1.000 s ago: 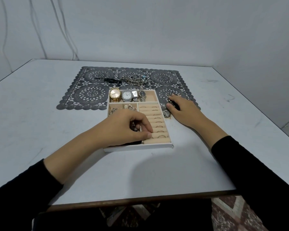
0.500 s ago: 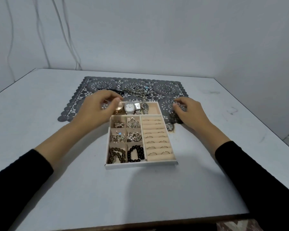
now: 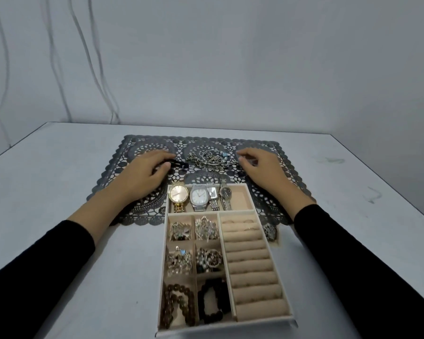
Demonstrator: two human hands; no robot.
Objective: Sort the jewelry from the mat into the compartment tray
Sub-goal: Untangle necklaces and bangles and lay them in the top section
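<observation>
On the tabletop, the left hand (image 3: pixel 142 172) pinches a black piece (image 3: pixel 180 164) in its grip on the mat (image 3: pixel 142 146) at 9 o'clock of the chain pile (image 3: pixel 209 159), the right hand (image 3: pixel 262 167) curls at 3 o'clock with grip contents indeterminate, and the compartment tray (image 3: pixel 230 326) lies at 6 o'clock.

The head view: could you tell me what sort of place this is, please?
Probably a plain indoor room: a white table against bare grey walls, loose cables hanging down one.
</observation>
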